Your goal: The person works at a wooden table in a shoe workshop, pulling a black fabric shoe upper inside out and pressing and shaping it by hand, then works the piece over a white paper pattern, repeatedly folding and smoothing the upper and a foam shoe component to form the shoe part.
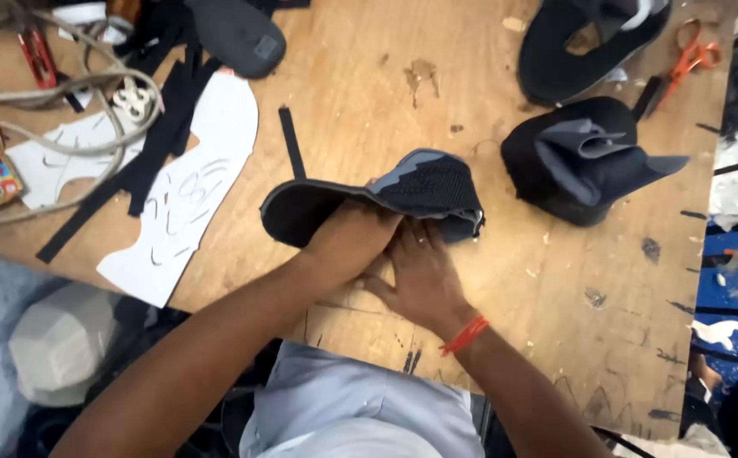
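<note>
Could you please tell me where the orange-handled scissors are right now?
In the head view, the orange-handled scissors lie at the far right of the wooden table, just right of a black shoe upper and beyond a dark folded fabric piece.
</note>
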